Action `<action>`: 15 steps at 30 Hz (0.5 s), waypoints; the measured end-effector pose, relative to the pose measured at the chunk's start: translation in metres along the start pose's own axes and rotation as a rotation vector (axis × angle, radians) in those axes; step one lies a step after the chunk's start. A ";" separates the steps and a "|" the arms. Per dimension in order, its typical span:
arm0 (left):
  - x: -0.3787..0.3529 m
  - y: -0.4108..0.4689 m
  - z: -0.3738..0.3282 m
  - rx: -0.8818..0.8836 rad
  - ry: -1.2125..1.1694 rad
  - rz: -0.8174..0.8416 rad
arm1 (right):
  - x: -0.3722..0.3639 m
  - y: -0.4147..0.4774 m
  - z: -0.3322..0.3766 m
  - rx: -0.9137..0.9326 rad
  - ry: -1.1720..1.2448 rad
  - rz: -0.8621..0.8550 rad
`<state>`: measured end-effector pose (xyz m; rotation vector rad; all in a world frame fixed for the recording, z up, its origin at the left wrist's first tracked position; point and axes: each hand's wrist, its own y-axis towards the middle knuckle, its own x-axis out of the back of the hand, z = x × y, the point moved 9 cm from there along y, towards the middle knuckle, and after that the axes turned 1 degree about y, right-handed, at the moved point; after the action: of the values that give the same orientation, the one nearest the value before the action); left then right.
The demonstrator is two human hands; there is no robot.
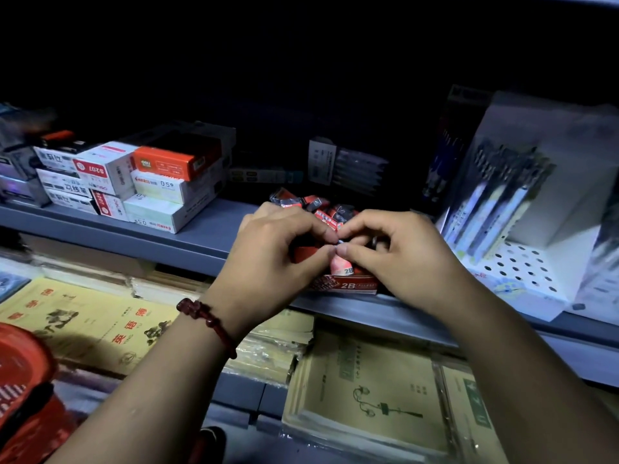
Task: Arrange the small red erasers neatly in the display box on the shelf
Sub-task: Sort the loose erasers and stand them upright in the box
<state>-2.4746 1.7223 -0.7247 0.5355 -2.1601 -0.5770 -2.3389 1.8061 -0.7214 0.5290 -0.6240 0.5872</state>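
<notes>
Red cardboard marks the display box (348, 284), which sits on the grey shelf (207, 236) at the centre of the frame, its front printed 2B. We see loose red erasers (321, 209) heaped in its rear part, and a pink eraser (342, 267) marked 2B standing near its front wall. Above the box the left grip (274, 249) and the right grip (395, 256) meet, each pinching with thumb and forefinger one small piece (340, 243) between them, mostly hidden by the fingertips. A dark red bracelet (207, 323) circles the left wrist. Stacked cartons (150, 182) lie at the upper left, a pen rack (522, 262) at the right, yellow notebooks (83, 323) at the lower left.
</notes>
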 end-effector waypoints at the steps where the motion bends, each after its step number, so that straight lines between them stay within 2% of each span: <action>1: -0.001 0.000 -0.001 -0.013 0.015 0.016 | 0.001 0.001 -0.001 -0.001 0.000 -0.019; 11: -0.004 -0.003 -0.005 -0.062 0.114 0.025 | -0.006 0.003 0.002 0.068 -0.110 0.011; 15: -0.003 -0.002 -0.007 -0.088 0.135 0.041 | -0.002 0.005 -0.002 0.045 -0.055 -0.006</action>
<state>-2.4667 1.7208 -0.7237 0.4684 -2.0044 -0.5935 -2.3430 1.8099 -0.7226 0.5902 -0.6623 0.5833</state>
